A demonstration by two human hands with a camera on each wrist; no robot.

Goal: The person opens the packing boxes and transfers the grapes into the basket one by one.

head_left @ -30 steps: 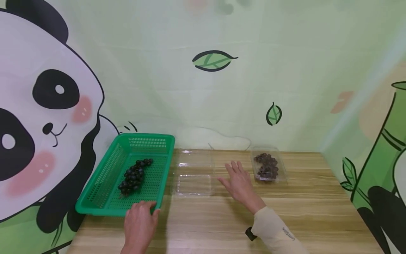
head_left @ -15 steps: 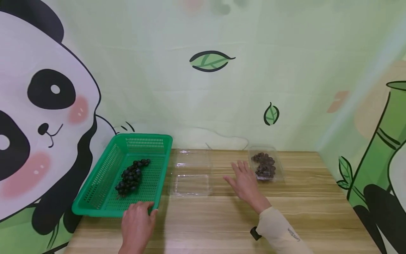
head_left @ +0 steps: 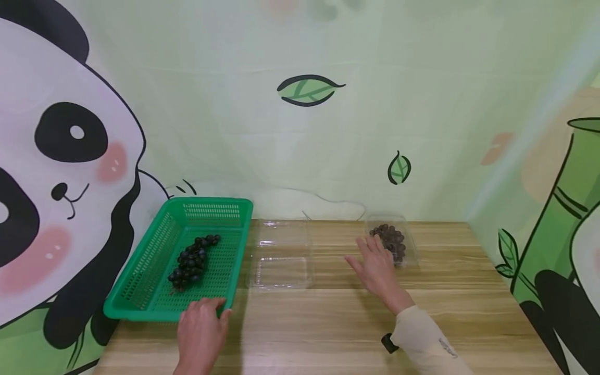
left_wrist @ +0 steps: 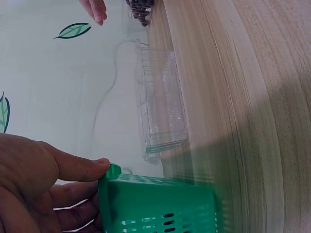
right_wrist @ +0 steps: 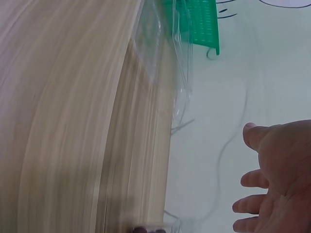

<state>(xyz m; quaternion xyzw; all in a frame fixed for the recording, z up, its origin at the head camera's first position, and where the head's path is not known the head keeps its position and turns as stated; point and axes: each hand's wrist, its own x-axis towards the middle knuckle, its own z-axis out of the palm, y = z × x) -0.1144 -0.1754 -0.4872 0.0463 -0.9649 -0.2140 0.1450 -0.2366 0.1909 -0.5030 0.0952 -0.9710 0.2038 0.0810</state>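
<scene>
At the near right corner of a green plastic basket (head_left: 152, 314), my left hand (head_left: 202, 330) holds the rim. The left wrist view shows its thumb (left_wrist: 82, 169) on one side of that rim and the fingers on the other. A bunch of dark grapes (head_left: 191, 263) lies inside the basket. My right hand (head_left: 377, 268) reaches forward with fingers spread, overlapping the left edge of a clear plastic box (head_left: 410, 251) in the head view. Reddish-dark grapes (head_left: 392, 240) are in that box. Nothing is in the right palm (right_wrist: 286, 170) in the right wrist view.
Between basket and grape box, an unfolded clear plastic clamshell box (head_left: 281, 273) lies on the wooden table (head_left: 300, 333). Behind the table's back edge hangs a pale green cloth (head_left: 225, 130) printed with a panda and leaves.
My right hand has moved right, from beside the clear box to overlapping its left edge. The left hand stays on the basket rim. The head view has shifted slightly.
</scene>
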